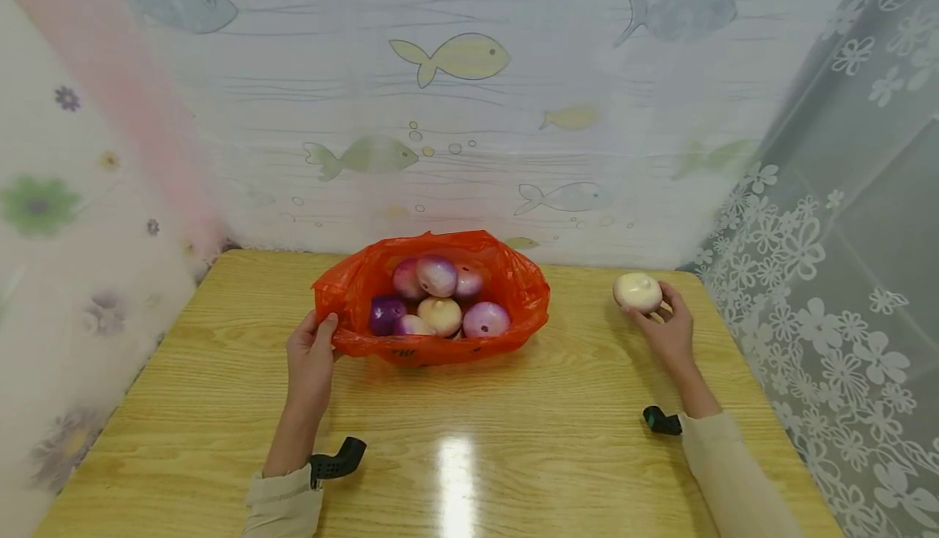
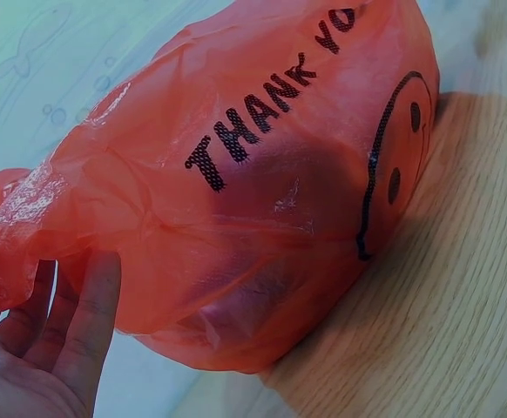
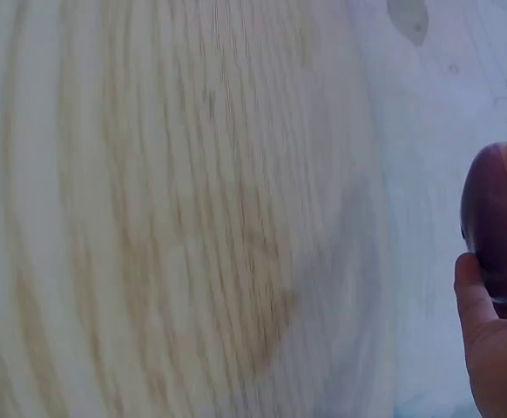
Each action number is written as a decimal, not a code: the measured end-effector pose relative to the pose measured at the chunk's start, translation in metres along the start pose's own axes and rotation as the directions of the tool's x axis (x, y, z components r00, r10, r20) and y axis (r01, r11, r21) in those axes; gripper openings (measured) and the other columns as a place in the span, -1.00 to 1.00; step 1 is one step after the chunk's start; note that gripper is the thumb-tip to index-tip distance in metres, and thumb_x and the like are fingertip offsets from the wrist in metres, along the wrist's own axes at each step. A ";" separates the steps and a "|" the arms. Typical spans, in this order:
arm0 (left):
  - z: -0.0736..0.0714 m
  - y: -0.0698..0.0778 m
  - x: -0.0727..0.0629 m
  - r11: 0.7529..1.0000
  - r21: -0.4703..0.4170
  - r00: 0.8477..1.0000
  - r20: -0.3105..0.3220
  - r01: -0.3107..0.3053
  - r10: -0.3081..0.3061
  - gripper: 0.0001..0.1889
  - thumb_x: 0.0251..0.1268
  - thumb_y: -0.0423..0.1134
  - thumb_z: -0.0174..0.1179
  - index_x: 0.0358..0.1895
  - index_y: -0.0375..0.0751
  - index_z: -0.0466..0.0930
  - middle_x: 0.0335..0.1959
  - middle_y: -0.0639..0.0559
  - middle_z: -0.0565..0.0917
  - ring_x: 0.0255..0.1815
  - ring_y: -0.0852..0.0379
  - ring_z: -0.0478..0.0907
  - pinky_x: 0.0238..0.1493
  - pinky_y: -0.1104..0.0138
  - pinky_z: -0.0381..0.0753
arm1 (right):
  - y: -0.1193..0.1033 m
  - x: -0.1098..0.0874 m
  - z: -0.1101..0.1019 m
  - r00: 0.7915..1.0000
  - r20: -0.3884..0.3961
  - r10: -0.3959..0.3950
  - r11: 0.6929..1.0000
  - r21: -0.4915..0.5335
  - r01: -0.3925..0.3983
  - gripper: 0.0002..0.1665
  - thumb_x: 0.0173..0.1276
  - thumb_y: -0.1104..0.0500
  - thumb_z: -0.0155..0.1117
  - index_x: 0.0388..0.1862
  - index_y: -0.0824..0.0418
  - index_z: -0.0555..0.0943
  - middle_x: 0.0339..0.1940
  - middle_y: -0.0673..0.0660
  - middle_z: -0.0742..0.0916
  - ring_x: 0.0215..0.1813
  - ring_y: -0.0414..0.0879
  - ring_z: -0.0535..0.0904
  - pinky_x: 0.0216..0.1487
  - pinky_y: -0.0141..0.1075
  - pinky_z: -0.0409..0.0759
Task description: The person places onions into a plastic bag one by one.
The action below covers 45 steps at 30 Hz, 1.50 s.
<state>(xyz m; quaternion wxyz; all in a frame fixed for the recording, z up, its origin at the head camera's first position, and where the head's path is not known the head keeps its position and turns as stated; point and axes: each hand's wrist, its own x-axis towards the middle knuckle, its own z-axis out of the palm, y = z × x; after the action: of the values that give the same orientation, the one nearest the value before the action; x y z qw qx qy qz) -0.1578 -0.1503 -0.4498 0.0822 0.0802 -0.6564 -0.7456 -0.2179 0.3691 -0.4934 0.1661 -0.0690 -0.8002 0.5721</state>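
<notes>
An open red plastic bag [image 1: 440, 351] lies on the table, its mouth wide and facing up. Inside are several glossy purple and cream onions [image 1: 486, 320]. With thumb on top and fingers beneath, my left hand [image 1: 311, 354] pinches the bag's left rim. The left wrist view shows the bag's side, with black "THANK YO" lettering and a smiling face. Far to the right, my right hand [image 1: 669, 328] grips a single onion [image 1: 637, 292], cream on its upper side. The right wrist view catches the purple underside of this onion [image 3: 496, 226], with fingers around it.
The wooden table [image 1: 543, 440] runs back to a fish-patterned curtain [image 1: 469, 130]. A flowered grey curtain [image 1: 844, 342] hangs along the right edge, and a pale floral one [image 1: 73, 220] along the left. Both wrists carry black camera mounts [image 1: 339, 458].
</notes>
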 end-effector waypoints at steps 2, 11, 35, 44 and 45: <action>0.000 0.000 0.000 1.000 -0.002 1.000 -0.001 0.003 -0.003 -0.56 0.66 -0.11 -0.06 0.43 -0.20 0.39 0.19 0.07 0.55 0.05 0.25 0.62 0.02 0.50 0.67 | -0.004 -0.003 0.004 1.000 0.005 -0.017 1.000 0.019 0.017 -0.08 0.31 0.34 0.43 0.57 0.33 0.21 0.45 0.26 0.37 0.06 -0.43 0.49 -0.04 -0.68 0.55; -0.001 0.000 0.000 1.000 0.011 1.000 0.000 0.021 -0.021 -0.55 0.66 -0.09 -0.06 0.45 -0.17 0.38 0.23 0.05 0.53 0.08 0.24 0.60 0.03 0.50 0.66 | -0.026 -0.023 0.021 0.996 0.056 -0.076 0.986 0.151 0.067 -0.10 0.26 0.48 0.41 0.54 0.36 0.25 0.38 0.11 0.40 0.12 -0.32 0.54 -0.01 -0.61 0.61; 0.000 -0.001 -0.001 1.000 -0.026 1.000 -0.003 -0.006 0.006 -0.56 0.66 -0.12 -0.05 0.42 -0.25 0.39 0.11 0.10 0.58 -0.01 0.28 0.63 -0.02 0.51 0.68 | -0.076 -0.068 0.079 0.935 0.222 -0.275 0.914 0.363 0.183 -0.02 0.07 0.65 0.41 0.49 0.42 0.28 0.33 0.08 0.47 0.19 -0.16 0.55 0.09 -0.44 0.66; 0.001 0.000 -0.001 1.000 -0.023 1.000 -0.001 -0.012 0.012 -0.56 0.66 -0.12 -0.05 0.41 -0.25 0.40 0.14 0.07 0.57 0.02 0.26 0.62 0.00 0.50 0.68 | -0.087 -0.087 0.111 0.901 0.318 -0.295 0.915 0.365 0.171 -0.02 0.08 0.57 0.49 0.49 0.31 0.32 0.38 0.19 0.45 0.22 -0.13 0.53 0.17 -0.41 0.64; 0.001 0.000 -0.001 1.000 -0.023 1.000 -0.001 -0.013 0.013 -0.56 0.66 -0.11 -0.05 0.41 -0.25 0.40 0.14 0.07 0.56 0.02 0.25 0.62 0.00 0.50 0.68 | -0.088 -0.089 0.114 0.897 0.327 -0.298 0.914 0.368 0.170 -0.02 0.08 0.56 0.50 0.49 0.31 0.33 0.39 0.21 0.45 0.22 -0.13 0.53 0.17 -0.41 0.64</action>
<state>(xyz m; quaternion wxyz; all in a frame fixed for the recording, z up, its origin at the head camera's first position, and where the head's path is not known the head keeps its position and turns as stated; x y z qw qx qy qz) -0.1571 -0.1494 -0.4499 0.0881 0.0753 -0.6484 -0.7524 -0.1672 0.2106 -0.4605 0.0875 0.1690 -0.7122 0.6757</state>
